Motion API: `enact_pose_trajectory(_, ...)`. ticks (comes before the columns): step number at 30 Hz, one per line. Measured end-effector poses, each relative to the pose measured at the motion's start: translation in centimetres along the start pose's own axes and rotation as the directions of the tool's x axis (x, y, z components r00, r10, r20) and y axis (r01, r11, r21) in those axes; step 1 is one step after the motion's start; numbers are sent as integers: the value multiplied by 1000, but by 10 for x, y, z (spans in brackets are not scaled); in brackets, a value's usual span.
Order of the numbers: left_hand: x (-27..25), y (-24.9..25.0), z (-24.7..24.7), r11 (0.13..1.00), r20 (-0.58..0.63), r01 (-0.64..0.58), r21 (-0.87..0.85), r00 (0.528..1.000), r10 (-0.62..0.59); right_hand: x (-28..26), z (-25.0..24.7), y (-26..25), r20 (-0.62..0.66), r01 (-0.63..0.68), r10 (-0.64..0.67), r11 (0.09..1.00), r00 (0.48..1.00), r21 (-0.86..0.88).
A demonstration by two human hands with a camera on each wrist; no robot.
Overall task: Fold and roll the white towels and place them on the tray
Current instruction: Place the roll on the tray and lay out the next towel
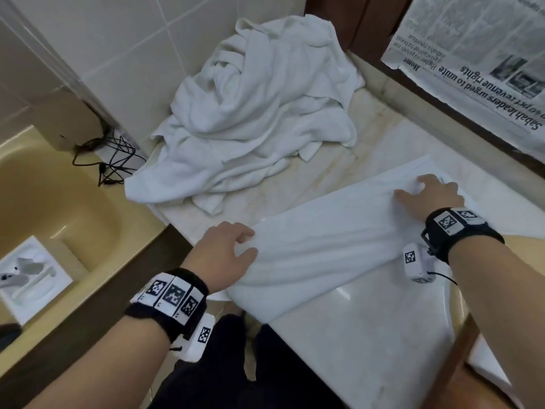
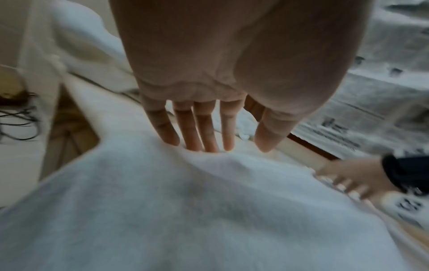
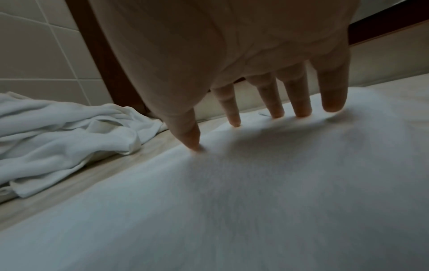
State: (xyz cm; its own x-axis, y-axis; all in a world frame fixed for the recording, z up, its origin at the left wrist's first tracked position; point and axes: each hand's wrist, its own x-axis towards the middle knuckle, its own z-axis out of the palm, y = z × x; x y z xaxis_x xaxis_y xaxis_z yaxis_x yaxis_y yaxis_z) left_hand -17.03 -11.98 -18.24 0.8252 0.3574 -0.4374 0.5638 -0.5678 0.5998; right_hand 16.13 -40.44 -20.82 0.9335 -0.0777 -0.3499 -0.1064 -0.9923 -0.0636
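Nearest the camera, the left hand (image 1: pixel 225 255) rests on the near end of a long folded white terry towel (image 1: pixel 330 240), fingers straight and relaxed, tips dipping into a soft ridge of cloth. At the far end the right hand (image 1: pixel 433 196) lies flat with its fingers (image 3: pixel 301 108) spread, pressing the cloth onto the pale marble surface (image 1: pixel 368 329). Neither hand grips anything. The towel's long axis runs diagonally from lower left to upper right, one hand at each end, its near end hanging slightly over the surface's edge. Rolling would likely start from either short end along that axis; the left hand seems better placed. A crumpled heap of white towels (image 1: pixel 259 104) waits well beyond. No tray is visible.
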Motion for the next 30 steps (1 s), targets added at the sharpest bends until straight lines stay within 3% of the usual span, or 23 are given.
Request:
enact_pose_trajectory(4, 16, 23, 28, 964, -78, 81, 254, 995, -63, 20, -20, 3, -87, 34, -30, 999, 996, 39)
enact_pose_trajectory(10, 29, 33, 40, 905, -123, 148, 399, 987, -108, 49, -43, 16, -20, 124, -122, 981, 992, 149)
enact_pose_trajectory(15, 30, 32, 44, 935, -126, 41, 354, 992, 4, 64, -57, 21, 20, 110, -117, 969, 993, 219)
enact_pose_trajectory(20, 31, 33, 37, 963, -38, 37, 266, 999, -28, 66, -63, 26, 45, 154, -174, 945, 984, 289)
enact_pose_trajectory(30, 33, 24, 38, 974, -42, -35, 225, 998, 46, 87, -62, 25, 160, 226, -263, 950, 952, 214)
